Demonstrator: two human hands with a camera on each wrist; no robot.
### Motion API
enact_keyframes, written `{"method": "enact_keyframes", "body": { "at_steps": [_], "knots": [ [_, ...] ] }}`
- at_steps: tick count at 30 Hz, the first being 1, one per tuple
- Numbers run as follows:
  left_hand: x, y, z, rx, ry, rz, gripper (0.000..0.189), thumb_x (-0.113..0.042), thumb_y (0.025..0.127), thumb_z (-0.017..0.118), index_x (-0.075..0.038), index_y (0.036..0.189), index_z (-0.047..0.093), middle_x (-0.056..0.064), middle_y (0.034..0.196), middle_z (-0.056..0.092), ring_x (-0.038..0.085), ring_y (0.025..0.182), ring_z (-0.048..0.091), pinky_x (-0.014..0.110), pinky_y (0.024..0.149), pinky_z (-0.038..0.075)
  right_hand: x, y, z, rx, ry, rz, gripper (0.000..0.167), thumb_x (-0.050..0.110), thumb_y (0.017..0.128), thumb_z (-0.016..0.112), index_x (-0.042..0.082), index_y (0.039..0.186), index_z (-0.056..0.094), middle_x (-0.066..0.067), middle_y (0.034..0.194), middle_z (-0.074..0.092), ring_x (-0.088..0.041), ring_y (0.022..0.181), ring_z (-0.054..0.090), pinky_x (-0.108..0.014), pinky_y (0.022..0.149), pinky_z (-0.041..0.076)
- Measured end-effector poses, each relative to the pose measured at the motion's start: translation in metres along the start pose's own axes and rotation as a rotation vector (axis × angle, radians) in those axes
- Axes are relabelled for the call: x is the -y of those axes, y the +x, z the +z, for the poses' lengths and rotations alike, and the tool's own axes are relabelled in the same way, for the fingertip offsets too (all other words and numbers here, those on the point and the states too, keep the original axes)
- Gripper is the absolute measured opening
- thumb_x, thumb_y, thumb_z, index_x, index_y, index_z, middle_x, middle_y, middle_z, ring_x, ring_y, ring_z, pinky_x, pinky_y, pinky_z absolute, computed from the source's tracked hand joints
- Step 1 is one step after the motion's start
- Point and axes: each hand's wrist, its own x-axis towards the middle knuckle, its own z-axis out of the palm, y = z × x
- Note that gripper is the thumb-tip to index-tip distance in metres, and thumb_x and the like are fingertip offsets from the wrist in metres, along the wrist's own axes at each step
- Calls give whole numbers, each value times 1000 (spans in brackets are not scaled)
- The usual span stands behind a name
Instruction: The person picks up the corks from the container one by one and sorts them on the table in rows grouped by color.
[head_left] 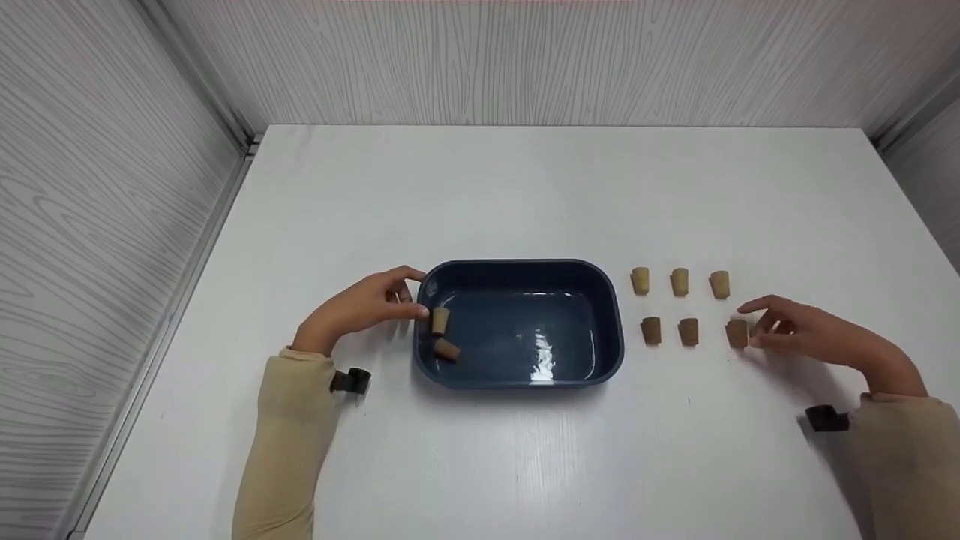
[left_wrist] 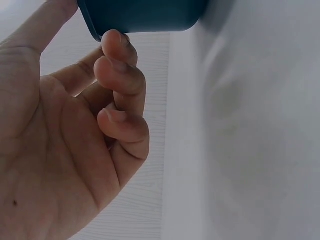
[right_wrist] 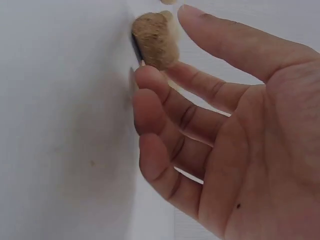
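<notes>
A dark blue rectangular dish point(head_left: 517, 386) stands on the table, with two cork stoppers, one point(head_left: 440, 321) nearly upright in the head view and another point(head_left: 447, 349) tilted, at its left end inside. My left hand point(head_left: 371, 300) holds the dish's left rim, thumb at the edge and index finger near the back corner; in the left wrist view the other fingers curl beside its outer wall. To the right, my right hand point(head_left: 821, 330) reaches to a darker cork stopper point(head_left: 737, 333), thumb and fingers spread apart. In the right wrist view that cork point(right_wrist: 152, 40) stands just beyond the fingertips.
Between the dish and my right hand are two rows of cork stoppers: three paler ones behind, including one point(head_left: 679, 282), and darker ones in front, including one point(head_left: 688, 331). The white table point(head_left: 480, 195) meets a pale wood-grain panel point(head_left: 480, 67) at the back.
</notes>
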Motion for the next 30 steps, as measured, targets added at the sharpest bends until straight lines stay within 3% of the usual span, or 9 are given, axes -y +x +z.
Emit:
{"method": "enact_keyframes", "body": {
  "at_steps": [4, 9, 20, 25, 30],
  "knots": [
    [1, 0, 0, 3, -2, 2, 59, -43, 86, 71, -21, 137, 51, 3, 91, 55, 18, 76, 48, 31, 69, 39, -2, -4, -5, -81, 64, -35, 41, 15, 96, 59, 6, 134, 46, 3, 96, 59, -5, 82, 61, -18, 72, 48],
    [2, 0, 0, 6, -12, 5, 59, -43, 86, 70, -20, 137, 51, 3, 91, 55, 18, 75, 48, 31, 69, 39, -4, -10, -9, -154, 126, -152, 41, 7, 96, 58, 1, 134, 44, 6, 93, 56, -9, 80, 62, -15, 71, 48],
    [1, 0, 0, 11, -13, 5, 59, -43, 87, 70, -21, 137, 51, 3, 91, 56, 18, 76, 49, 31, 71, 40, 8, -18, -11, -262, 246, -299, 48, -8, 92, 56, 5, 137, 44, 8, 94, 56, -8, 73, 60, -18, 66, 45],
    [1, 0, 0, 11, -24, 17, 58, -41, 87, 70, -20, 137, 51, 3, 90, 55, 18, 74, 48, 32, 70, 40, 20, -13, -9, -329, 446, -376, 53, -22, 86, 51, -4, 136, 42, 2, 89, 56, -10, 64, 53, -25, 57, 39],
    [1, 1, -1, 6, -28, 21, 57, -41, 87, 70, -20, 137, 51, 2, 89, 55, 18, 74, 47, 32, 70, 40, 37, 0, -12, -321, 631, -466, 56, -26, 85, 48, -6, 136, 41, -3, 85, 57, -13, 62, 49, -26, 55, 35]
  ]
}}
